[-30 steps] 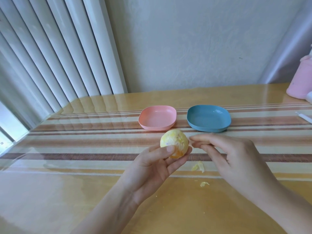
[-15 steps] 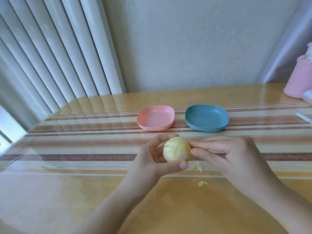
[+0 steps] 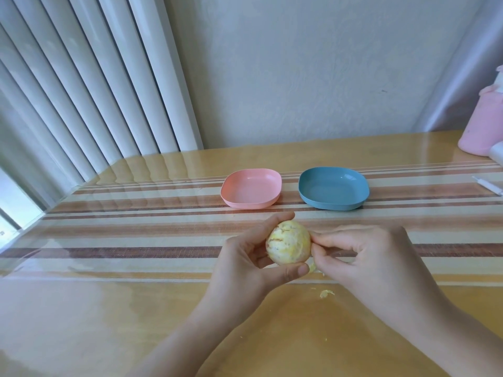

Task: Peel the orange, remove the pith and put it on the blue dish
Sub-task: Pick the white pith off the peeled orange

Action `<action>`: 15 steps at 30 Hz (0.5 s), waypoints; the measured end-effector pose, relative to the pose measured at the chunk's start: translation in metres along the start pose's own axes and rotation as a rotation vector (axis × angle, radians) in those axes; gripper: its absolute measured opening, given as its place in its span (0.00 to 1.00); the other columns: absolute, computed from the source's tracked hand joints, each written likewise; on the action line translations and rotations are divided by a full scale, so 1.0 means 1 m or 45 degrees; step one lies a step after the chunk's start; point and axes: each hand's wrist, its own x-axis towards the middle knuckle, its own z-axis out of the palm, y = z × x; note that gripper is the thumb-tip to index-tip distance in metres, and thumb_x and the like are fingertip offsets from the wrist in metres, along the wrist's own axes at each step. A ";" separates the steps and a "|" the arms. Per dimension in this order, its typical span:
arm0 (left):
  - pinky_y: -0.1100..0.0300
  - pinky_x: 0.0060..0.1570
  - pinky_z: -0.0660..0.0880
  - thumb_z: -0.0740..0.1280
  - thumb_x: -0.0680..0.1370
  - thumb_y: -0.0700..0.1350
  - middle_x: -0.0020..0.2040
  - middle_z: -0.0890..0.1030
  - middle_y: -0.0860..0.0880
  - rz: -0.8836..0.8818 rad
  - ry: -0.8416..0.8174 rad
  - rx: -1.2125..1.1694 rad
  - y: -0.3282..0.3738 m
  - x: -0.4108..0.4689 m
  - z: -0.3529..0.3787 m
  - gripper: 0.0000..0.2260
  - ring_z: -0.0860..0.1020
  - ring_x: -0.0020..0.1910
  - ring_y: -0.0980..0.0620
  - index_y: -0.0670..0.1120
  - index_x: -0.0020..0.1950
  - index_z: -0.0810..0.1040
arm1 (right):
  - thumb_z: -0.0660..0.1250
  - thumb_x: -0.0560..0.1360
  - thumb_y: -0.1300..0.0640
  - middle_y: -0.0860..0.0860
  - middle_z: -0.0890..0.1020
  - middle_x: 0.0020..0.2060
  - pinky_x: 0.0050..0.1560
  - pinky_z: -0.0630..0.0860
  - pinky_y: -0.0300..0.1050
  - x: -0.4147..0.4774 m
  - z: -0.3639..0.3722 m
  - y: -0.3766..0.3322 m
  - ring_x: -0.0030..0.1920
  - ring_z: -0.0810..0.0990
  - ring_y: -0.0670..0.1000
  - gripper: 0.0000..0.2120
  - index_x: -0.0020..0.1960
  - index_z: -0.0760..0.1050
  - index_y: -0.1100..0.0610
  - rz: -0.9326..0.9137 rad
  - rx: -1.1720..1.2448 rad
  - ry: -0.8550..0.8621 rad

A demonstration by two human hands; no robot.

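The peeled orange (image 3: 288, 245), pale yellow with white pith patches, is held above the table by my left hand (image 3: 245, 263), thumb below and fingers behind. My right hand (image 3: 364, 257) touches the orange's right side, its thumb and forefinger pinched at the pith there. The blue dish (image 3: 333, 188) sits behind the hands on the striped runner and has nothing in it. Small bits of pith (image 3: 326, 293) lie on the table under my right hand.
A pink dish (image 3: 251, 188) stands just left of the blue one. A pink container (image 3: 481, 123) is at the far right edge, with a white stick (image 3: 488, 185) lying near it. Vertical blinds hang at the left and a wall is behind the table.
My left hand turned the orange and lowered it a little. My right hand closed in from the right and now pinches at the orange's side.
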 end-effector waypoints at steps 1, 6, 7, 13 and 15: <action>0.60 0.51 0.79 0.78 0.62 0.38 0.50 0.85 0.50 0.002 -0.001 0.002 0.001 0.000 0.001 0.28 0.83 0.50 0.53 0.51 0.60 0.79 | 0.63 0.70 0.49 0.49 0.80 0.25 0.26 0.73 0.44 0.000 0.001 0.000 0.26 0.79 0.50 0.13 0.36 0.85 0.53 -0.018 -0.012 0.024; 0.58 0.54 0.79 0.79 0.62 0.35 0.51 0.85 0.48 0.017 0.015 -0.013 -0.001 -0.001 0.004 0.28 0.83 0.52 0.51 0.51 0.60 0.79 | 0.66 0.69 0.54 0.50 0.79 0.23 0.27 0.71 0.44 -0.001 0.003 -0.003 0.24 0.77 0.50 0.11 0.31 0.82 0.56 -0.046 -0.120 0.145; 0.58 0.54 0.79 0.77 0.62 0.35 0.51 0.85 0.49 0.024 0.023 -0.017 -0.002 -0.002 0.004 0.28 0.83 0.52 0.51 0.51 0.60 0.79 | 0.68 0.67 0.57 0.48 0.80 0.24 0.28 0.72 0.42 -0.001 0.003 -0.005 0.25 0.78 0.48 0.08 0.31 0.82 0.56 -0.035 -0.110 0.170; 0.58 0.54 0.79 0.77 0.62 0.35 0.52 0.85 0.48 0.058 0.036 -0.034 0.000 -0.002 0.006 0.28 0.83 0.52 0.51 0.51 0.60 0.79 | 0.72 0.63 0.59 0.40 0.81 0.27 0.33 0.71 0.26 0.000 0.000 -0.009 0.33 0.79 0.40 0.02 0.34 0.83 0.53 0.045 -0.015 0.183; 0.58 0.54 0.79 0.77 0.63 0.34 0.52 0.85 0.48 0.059 0.033 -0.044 0.000 -0.002 0.007 0.28 0.83 0.52 0.51 0.51 0.60 0.79 | 0.72 0.62 0.58 0.40 0.80 0.26 0.33 0.70 0.24 0.000 0.000 -0.010 0.34 0.79 0.40 0.02 0.34 0.83 0.53 0.054 -0.021 0.189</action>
